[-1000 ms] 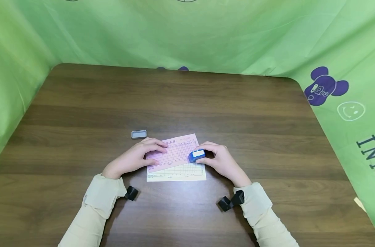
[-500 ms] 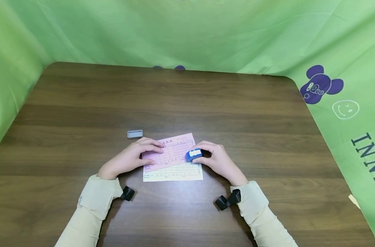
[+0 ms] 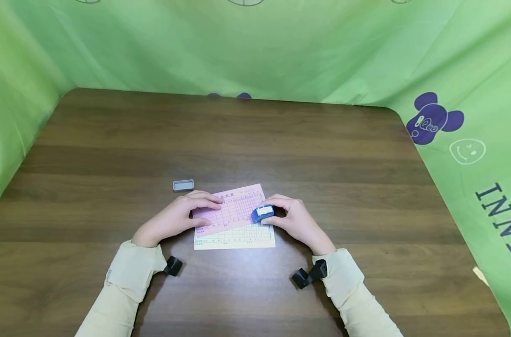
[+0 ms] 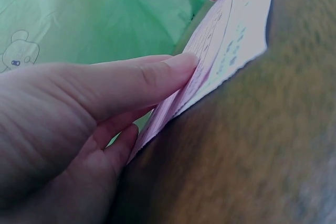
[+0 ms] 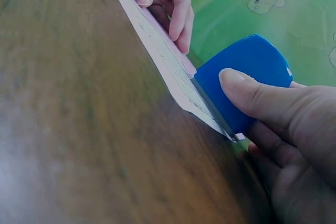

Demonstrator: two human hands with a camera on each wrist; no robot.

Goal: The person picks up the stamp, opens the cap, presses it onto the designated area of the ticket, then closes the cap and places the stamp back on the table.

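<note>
A pink printed form (image 3: 238, 206) lies at a slant on top of a white printed form (image 3: 238, 239). My left hand (image 3: 184, 213) rests on the left part of the pink sheet, thumb and fingers spread apart and pressing it. Between thumb and fingers my right hand (image 3: 295, 217) grips a blue stamp (image 3: 262, 213) with a white label on top. In the right wrist view, the underside of the blue stamp (image 5: 241, 80) sits against the paper near its right edge. What lies under the stamp is hidden.
A small grey stamp cap (image 3: 183, 186), its hollow side up, lies just beyond my left hand. Everything is on a brown wooden table (image 3: 238, 140). A green curtain (image 3: 247, 51) hangs along the table's far and side edges.
The head view has shifted slightly. Both hands, the blue stamp and the forms keep the same places relative to each other.
</note>
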